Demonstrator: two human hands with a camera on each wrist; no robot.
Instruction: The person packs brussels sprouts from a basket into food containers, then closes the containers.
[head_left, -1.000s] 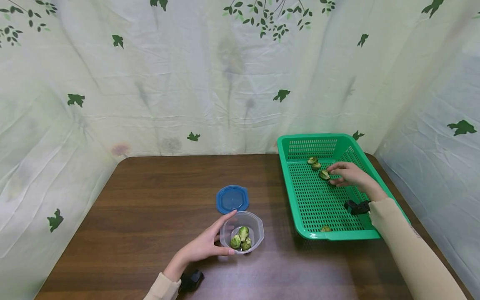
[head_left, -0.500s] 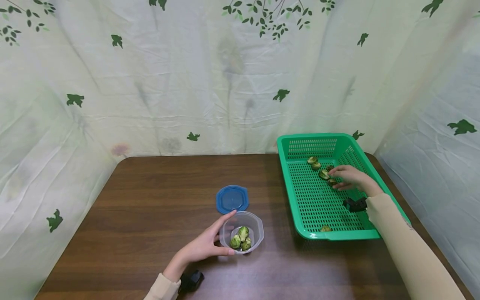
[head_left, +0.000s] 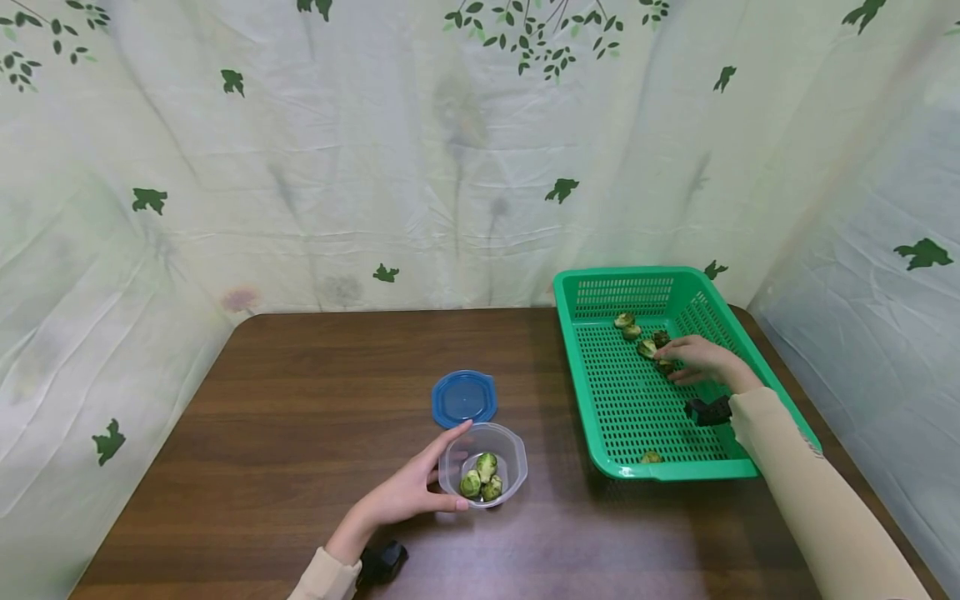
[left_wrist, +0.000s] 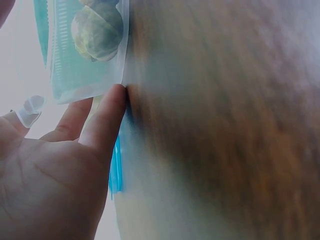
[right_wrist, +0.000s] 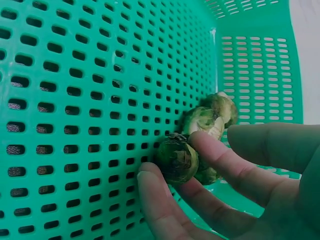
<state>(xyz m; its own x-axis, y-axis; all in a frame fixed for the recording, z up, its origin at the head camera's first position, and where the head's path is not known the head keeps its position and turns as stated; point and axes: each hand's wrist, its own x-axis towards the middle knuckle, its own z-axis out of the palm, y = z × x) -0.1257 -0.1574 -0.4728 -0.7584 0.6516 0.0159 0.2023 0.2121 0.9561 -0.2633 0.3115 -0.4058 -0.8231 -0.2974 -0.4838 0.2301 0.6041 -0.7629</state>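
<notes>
Starting at the left with a pale sleeve (head_left: 327, 575) and a black wrist camera (head_left: 384, 563), above a brown counter (head_left: 285, 400) backed by leaf-print cloth (head_left: 420, 167). Holding the clear tub (head_left: 517, 454) from its left side with the left hand (head_left: 408, 490): forefinger stretched to the far rim, thumb along the near rim, gripping between the 2. Just behind the tub, a blue lid (head_left: 463, 400), flat on the counter. Inside the tub, 3 green sprouts (head_left: 487, 467), clustered low and touching. Well apart to the right, a green basket (head_left: 675, 472), with 6 sprouts (head_left: 624, 320) in view: 2 side by side toward the far left, 3 bunched near the fingertips, 1 by the near wall. Down inside the basket, the right hand (head_left: 697, 357), fingers parted and bent about a dark sprout (right_wrist: 177, 160); cannot tell whether pinching or merely touching it. Last, the right sleeve (head_left: 810, 483), across the basket's right rim.
</notes>
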